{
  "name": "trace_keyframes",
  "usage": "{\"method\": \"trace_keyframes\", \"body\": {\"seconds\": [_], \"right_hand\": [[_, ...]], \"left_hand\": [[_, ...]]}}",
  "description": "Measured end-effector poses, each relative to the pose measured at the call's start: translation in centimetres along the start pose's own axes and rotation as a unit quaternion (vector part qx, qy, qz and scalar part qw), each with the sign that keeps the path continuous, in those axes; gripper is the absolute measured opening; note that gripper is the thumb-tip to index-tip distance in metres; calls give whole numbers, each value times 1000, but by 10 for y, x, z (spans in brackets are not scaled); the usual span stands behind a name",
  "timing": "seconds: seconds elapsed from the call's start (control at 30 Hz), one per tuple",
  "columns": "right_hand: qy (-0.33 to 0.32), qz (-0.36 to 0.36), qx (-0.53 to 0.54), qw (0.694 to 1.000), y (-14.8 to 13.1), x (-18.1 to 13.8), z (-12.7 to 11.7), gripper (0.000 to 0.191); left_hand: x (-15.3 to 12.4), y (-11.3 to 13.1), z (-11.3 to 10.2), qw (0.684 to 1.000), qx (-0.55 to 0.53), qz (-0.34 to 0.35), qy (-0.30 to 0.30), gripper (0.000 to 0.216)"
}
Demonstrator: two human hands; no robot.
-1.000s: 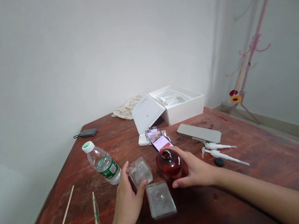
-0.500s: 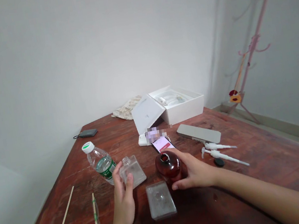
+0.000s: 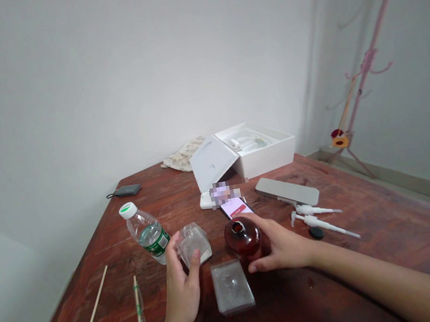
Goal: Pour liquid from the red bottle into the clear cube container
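My left hand [image 3: 181,293] grips a small clear square glass bottle [image 3: 193,243], tilted, just right of a plastic water bottle [image 3: 147,233] with a green label and white cap. My right hand [image 3: 282,246] wraps around a round dark red glass bottle [image 3: 243,238] standing upright with an open neck. A second clear square bottle [image 3: 231,285] lies flat on the wooden table [image 3: 374,227] between my two hands.
Two white pump heads [image 3: 319,218] and a small black cap [image 3: 316,232] lie right of my right hand. Behind are a phone [image 3: 236,207], a grey flat case [image 3: 286,191], an open white box [image 3: 256,148] and a dark pouch [image 3: 127,190]. Two thin sticks [image 3: 92,316] lie at left.
My left hand picked the clear square bottle up from the table, shifted it left toward the water bottle and tipped it. My right hand stayed on the red bottle.
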State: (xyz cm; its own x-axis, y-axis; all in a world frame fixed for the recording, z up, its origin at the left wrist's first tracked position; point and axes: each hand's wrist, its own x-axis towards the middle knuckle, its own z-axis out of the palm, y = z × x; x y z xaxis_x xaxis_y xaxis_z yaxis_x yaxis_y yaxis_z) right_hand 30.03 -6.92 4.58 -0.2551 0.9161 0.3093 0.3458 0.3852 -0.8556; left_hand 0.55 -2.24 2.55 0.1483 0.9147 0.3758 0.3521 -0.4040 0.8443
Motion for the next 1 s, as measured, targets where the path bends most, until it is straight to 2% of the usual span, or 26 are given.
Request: {"method": "trace_keyframes", "body": {"seconds": [0.2,0.6,0.87,1.0], "right_hand": [[15,-31,28,999,1,-1,-2,107],[-6,17,5,1000,-3,0,1,105],[-8,15,-20,1000,-6,2,-1,105],[-10,20,-21,1000,-6,1,0,108]], "left_hand": [[1,-9,3,1000,19,20,-14,52],[3,-4,-1,998,44,38,-36,51],[2,-12,-1,998,52,28,-32,73],[5,-12,-4,996,75,36,-39,74]]}}
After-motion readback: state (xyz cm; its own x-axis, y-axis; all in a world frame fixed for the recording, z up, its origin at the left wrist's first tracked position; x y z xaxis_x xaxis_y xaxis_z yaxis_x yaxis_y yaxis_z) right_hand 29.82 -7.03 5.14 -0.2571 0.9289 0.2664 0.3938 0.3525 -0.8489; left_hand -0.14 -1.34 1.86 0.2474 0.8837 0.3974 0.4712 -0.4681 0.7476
